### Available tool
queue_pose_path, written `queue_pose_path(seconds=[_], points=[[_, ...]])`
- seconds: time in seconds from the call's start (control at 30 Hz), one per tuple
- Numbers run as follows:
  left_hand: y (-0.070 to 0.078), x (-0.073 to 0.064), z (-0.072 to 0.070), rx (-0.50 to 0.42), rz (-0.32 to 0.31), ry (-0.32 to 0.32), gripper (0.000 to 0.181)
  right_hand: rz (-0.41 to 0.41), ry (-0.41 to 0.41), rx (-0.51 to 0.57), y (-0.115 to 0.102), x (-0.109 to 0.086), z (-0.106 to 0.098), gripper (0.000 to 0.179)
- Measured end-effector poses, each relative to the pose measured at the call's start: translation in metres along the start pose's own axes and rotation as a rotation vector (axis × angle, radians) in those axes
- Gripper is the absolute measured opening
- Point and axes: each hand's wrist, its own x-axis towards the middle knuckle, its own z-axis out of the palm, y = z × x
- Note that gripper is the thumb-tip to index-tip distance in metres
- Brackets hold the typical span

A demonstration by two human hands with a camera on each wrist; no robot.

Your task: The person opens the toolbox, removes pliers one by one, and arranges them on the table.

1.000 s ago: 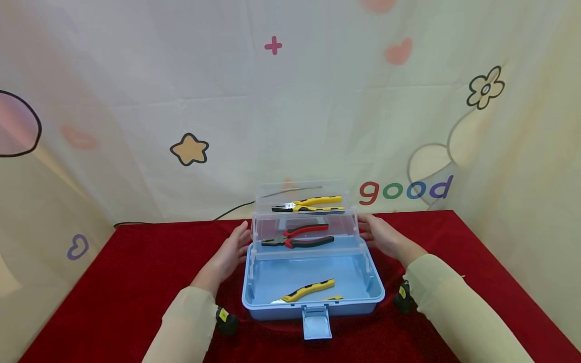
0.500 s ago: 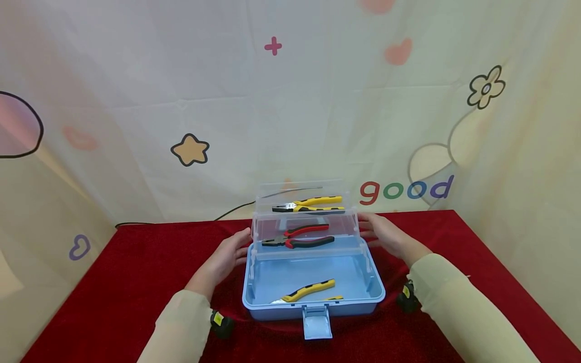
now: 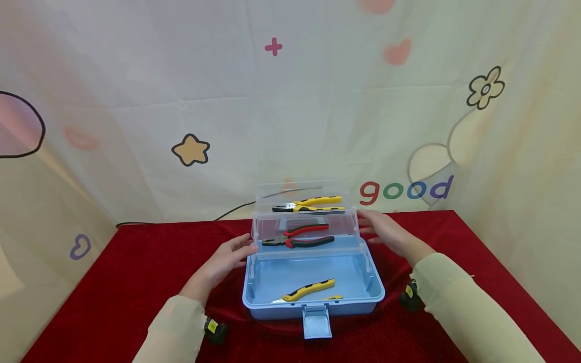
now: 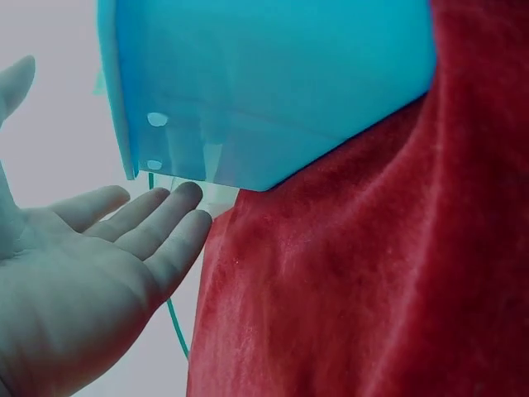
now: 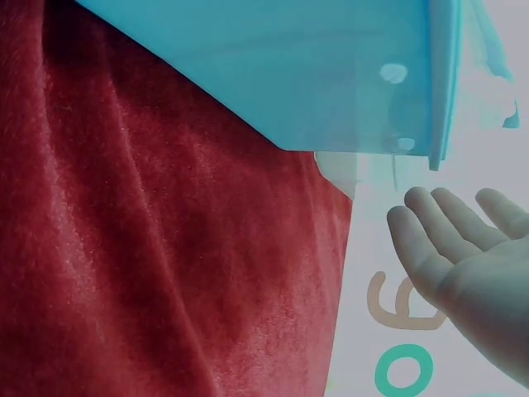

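My left hand [image 3: 225, 258] and right hand [image 3: 386, 232], fingers spread and empty, flank the blue toolbox [image 3: 272, 313] on the bench [image 3: 122, 267]; I'd best steady both sides evenly so the red-handled pliers [image 3: 291, 243] don't slide.

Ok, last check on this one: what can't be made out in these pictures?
Head view: most of the yellow tool's head; the tool dips behind the front of the box.
Head view: all but a sliver of the yellow piece beside it, same cause.
Left wrist view: the box's contents, behind its side.
Right wrist view: the right hand's thumb; the edge cuts the hand.
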Motion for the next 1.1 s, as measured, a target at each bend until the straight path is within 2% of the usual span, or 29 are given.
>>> queue_pose_path(seconds=[0.2, 0.33, 0.47, 0.77, 0.9, 1.1], points=[[-0.002, -0.005, -0.001, 0.127, 0.004, 0.010, 0.082, -0.005, 0.024, -0.053, -0.002, -0.003, -0.001, 0.067], [-0.003, -0.008, 0.000, 0.156, 0.032, 0.008, 0.081, -0.010, 0.032, -0.071, -0.004, -0.005, -0.001, 0.068], [-0.005, -0.012, 0.002, 0.164, 0.030, 0.012, 0.083, -0.015, 0.042, -0.092, -0.005, -0.007, -0.002, 0.070], [-0.006, -0.023, 0.008, 0.100, -0.015, 0.027, 0.069, -0.023, 0.062, -0.151, -0.009, -0.011, -0.005, 0.072], [-0.007, -0.027, 0.008, 0.087, -0.007, 0.020, 0.068, -0.033, 0.074, -0.159, -0.011, -0.013, -0.006, 0.072], [-0.010, -0.032, 0.008, 0.063, 0.031, -0.025, 0.066, -0.057, 0.094, -0.178, -0.014, -0.013, -0.008, 0.069]])
